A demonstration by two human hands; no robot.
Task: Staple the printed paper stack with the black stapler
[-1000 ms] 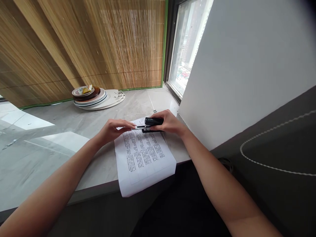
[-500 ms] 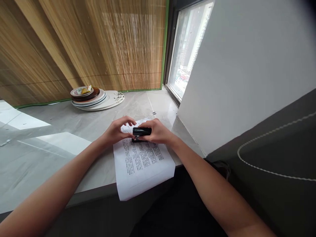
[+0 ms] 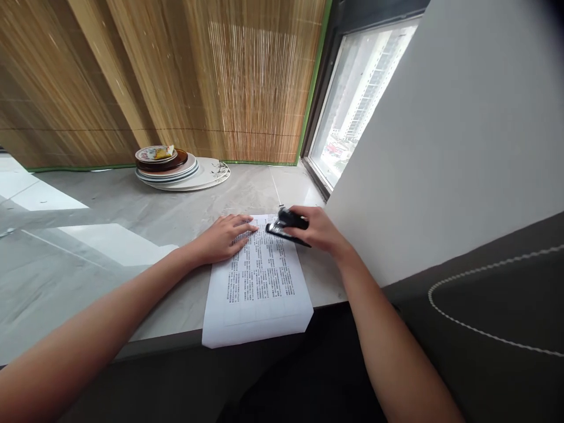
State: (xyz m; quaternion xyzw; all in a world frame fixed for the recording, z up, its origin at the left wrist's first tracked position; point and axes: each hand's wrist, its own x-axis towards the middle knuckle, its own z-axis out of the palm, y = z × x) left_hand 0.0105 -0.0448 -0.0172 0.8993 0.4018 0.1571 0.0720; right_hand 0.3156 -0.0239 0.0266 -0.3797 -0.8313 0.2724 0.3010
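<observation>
Stapler (image 3: 293, 219) in right hand (image 3: 319, 229); left hand (image 3: 222, 239) on paper (image 3: 259, 305)

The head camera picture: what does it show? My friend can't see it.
A person's right hand holds a black stapler by the upper right corner of printed paper; the left hand rests on the paper's left side. Its near end hangs off a grey counter, with stacked plates behind.

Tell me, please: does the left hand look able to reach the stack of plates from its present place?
Probably yes, with some forward stretch. The left hand rests on the printed paper without gripping it, and only countertop shows between it and the stack of plates.
</observation>
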